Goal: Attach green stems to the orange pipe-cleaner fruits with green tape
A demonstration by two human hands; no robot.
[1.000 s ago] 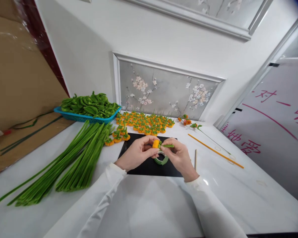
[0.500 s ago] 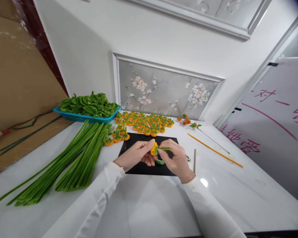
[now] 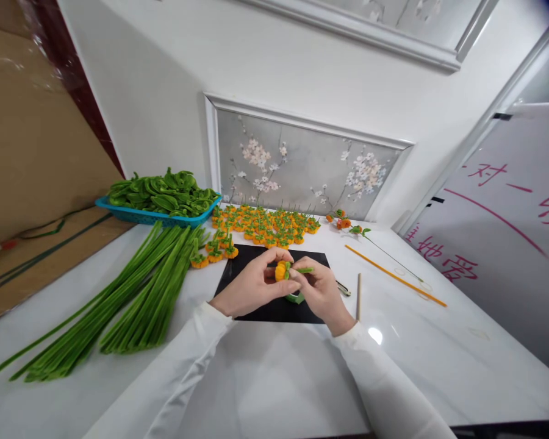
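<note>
Between my hands, over a black mat point(image 3: 274, 312), is a small orange pipe-cleaner pumpkin point(image 3: 281, 271) with green at its top, lying on its side. My left hand point(image 3: 256, 280) curls around the orange body with thumb and fingers. The fingertips of my right hand point(image 3: 322, 289) pinch the green top, where a short green stem point(image 3: 305, 269) sticks out to the right. Below the hands, partly hidden, lies a roll of green tape point(image 3: 296, 298). Several similar orange pumpkins point(image 3: 269, 225) with green stems stand in rows behind the mat.
Long green pipe cleaners point(image 3: 132, 299) lie at left, below a blue tray point(image 3: 165, 218) of green leaf pieces. On the right are a wooden stick point(image 3: 359, 297), small scissors or snips point(image 3: 343, 288), an orange pipe cleaner point(image 3: 396, 275) and an orange flower stem point(image 3: 343, 223).
The pumpkin has turned, so its orange side faces me more. My left fingers have shifted from a thumb-side pinch to reaching around it, and my right fingers have moved closer in.
</note>
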